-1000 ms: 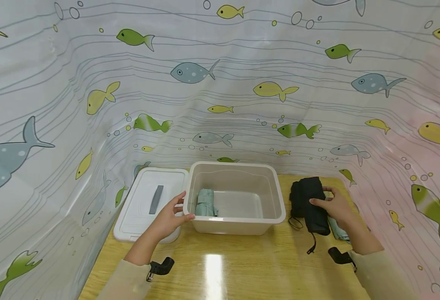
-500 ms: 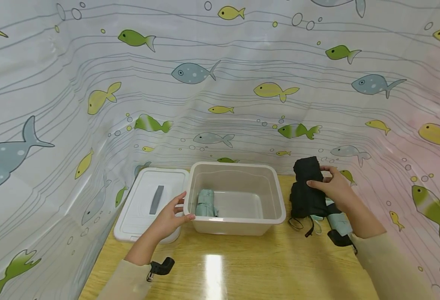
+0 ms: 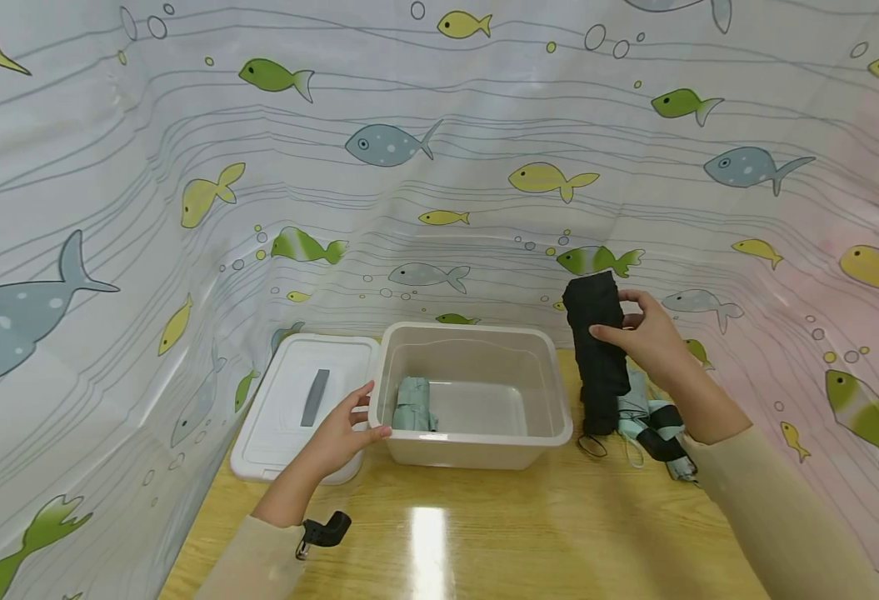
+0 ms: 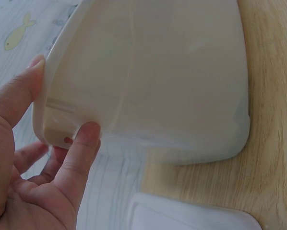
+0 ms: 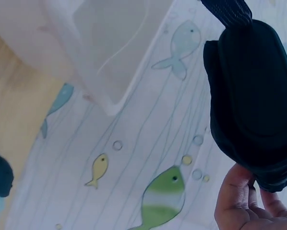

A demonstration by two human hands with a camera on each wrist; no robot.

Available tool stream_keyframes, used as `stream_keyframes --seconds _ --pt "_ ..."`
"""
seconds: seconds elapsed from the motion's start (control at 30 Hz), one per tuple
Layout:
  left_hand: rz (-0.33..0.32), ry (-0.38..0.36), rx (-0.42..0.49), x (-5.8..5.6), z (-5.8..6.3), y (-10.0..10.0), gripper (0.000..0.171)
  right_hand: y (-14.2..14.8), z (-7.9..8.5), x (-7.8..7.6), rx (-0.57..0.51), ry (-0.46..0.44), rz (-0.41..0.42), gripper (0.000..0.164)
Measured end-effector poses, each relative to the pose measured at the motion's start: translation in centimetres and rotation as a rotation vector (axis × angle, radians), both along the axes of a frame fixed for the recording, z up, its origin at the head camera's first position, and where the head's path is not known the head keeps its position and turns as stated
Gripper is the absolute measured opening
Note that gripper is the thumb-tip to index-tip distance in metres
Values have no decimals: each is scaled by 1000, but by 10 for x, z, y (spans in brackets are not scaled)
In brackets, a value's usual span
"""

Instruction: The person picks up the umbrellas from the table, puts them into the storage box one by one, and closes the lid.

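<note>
My right hand holds a black folded umbrella upright to the right of the storage box, its thumb in front. The right wrist view shows the black umbrella's flat oval end with a strap, above the fingers. With my left hand I grip the left front corner of the beige storage box; in the left wrist view the fingers and thumb lie about its rim. Inside the box, at its left, sits a light green rolled umbrella.
Another black bundle with a cord loop lies below the held one. Light green and black rolled umbrellas lie beside it, partly behind the right wrist. The white lid with a grey handle lies left of the box. A fish-print curtain surrounds the table.
My right hand has lifted the black umbrella up off the pile and slightly left, uncovering light green bundles beneath. The left hand stays on the box.
</note>
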State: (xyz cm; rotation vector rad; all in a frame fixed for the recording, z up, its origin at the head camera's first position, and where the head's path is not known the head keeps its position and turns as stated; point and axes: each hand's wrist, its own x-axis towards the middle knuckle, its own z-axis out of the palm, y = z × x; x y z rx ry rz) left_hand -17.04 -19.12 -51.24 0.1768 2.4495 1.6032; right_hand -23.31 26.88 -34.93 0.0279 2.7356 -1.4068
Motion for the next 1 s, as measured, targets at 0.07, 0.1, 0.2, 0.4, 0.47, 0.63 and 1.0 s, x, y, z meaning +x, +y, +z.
stream_keyframes --seconds 0.07,0.1,0.2,0.4,0.47,0.63,1.0 --pt "1 -3 -2 0 0 0 95 -7 4 -3 -13 13 4 93" --pt "0 -1 -6 0 0 -1 96 -11 5 -4 -15 21 4 93" --pt "0 2 -13 1 -1 -1 96 -22 7 -8 -42 37 8 91" --pt "-7 7 -7 0 -2 -2 93 -43 4 -16 -100 47 43 88" --pt "-10 8 -5 1 -2 -2 94 -50 1 -19 -92 51 53 88" --pt "-1 -1 -8 2 -2 -2 93 -70 -10 -29 -79 46 86 82" --pt "4 5 12 0 -3 -2 91 -119 -48 -46 -10 -122 159 78"
